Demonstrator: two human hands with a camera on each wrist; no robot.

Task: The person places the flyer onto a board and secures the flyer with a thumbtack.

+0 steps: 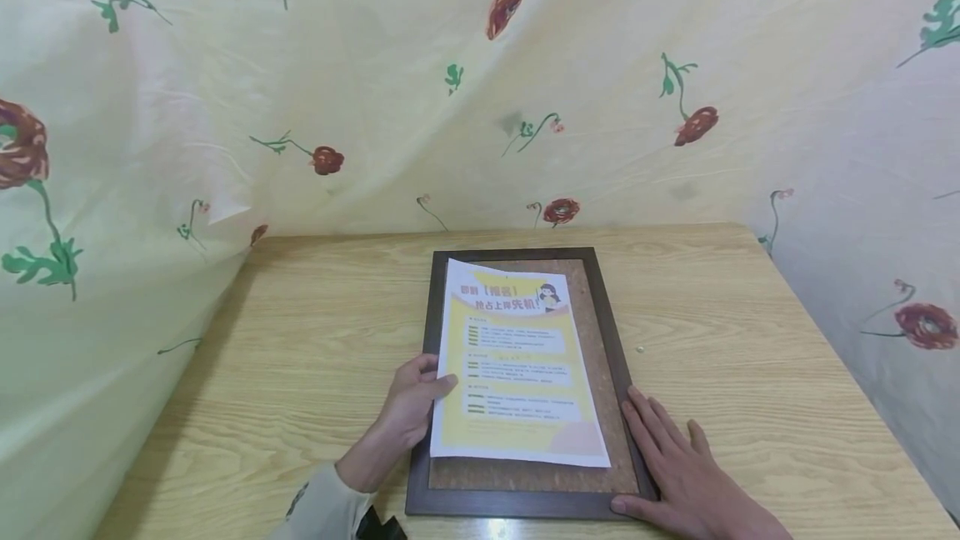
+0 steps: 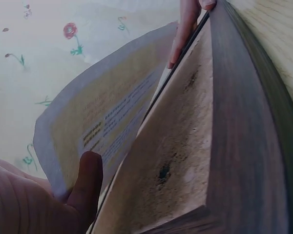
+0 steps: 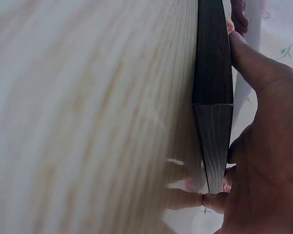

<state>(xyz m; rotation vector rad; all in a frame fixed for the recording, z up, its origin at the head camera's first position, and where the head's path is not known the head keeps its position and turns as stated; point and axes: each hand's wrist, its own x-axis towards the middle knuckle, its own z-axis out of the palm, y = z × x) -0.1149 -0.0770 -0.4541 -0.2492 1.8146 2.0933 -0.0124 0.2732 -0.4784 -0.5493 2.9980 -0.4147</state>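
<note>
A dark wooden-framed corkboard (image 1: 525,477) lies on the table in the head view. Over its brown cork surface is a printed yellow-and-white sheet of paper (image 1: 517,365), slightly askew and covering most of the cork. My left hand (image 1: 408,402) pinches the sheet's left edge, thumb on top. In the left wrist view the paper (image 2: 112,107) bows up off the cork (image 2: 171,146) beside the thumb. My right hand (image 1: 686,473) rests on the frame's lower right corner with its fingers extended. Close up, the right wrist view shows that hand (image 3: 273,131) against the dark frame (image 3: 212,58).
The wood-grain table (image 1: 322,340) extends on both sides of the board. A tiny pale object (image 1: 640,349) sits on it to the board's right. A flower-printed cloth (image 1: 390,107) hangs behind the table and along its sides.
</note>
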